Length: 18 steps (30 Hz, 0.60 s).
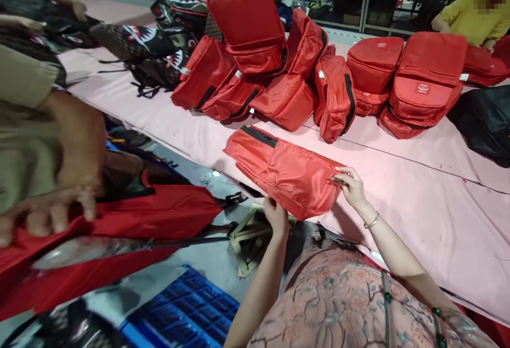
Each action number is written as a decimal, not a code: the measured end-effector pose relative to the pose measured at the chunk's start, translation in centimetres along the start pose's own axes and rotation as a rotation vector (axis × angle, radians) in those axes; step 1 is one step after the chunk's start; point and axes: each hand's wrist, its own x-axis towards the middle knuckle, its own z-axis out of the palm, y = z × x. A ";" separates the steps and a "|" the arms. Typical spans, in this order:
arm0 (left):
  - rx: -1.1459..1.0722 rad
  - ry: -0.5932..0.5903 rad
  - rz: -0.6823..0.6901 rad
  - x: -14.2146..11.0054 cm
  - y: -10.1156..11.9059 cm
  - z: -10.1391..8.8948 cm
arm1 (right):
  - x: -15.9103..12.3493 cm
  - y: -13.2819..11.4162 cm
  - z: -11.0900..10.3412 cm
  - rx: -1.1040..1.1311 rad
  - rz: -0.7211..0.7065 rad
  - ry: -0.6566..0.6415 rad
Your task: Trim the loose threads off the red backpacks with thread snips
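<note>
A red backpack point(295, 175) lies on its side at the near edge of the pink-covered table point(402, 194), a black strip showing along its far left edge. My left hand point(277, 215) grips its near lower edge, the fingers partly hidden beneath the fabric. At the bag's right end, my right hand point(350, 184) pinches the red fabric between thumb and fingers; a small dark thing shows at the fingertips, too small to name.
Several red backpacks point(251, 29) are heaped across the table, with black patterned bags point(151, 50) farther left. At left, a co-worker's hand point(51, 210) rests on red fabric point(171, 210). A blue pallet point(183, 308) lies on the floor. Another person in yellow point(470, 16) is at far right.
</note>
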 end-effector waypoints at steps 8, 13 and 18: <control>0.286 -0.468 0.597 -3.8 7.4 -1.2 | 0.6 1.0 1.2 0.095 0.142 0.112; 0.620 -0.540 0.723 -6.7 7.9 2.6 | 1.0 0.9 0.7 0.022 0.201 0.201; 0.757 -0.549 0.690 -6.3 8.8 5.0 | 1.2 1.4 -0.2 0.003 0.207 0.211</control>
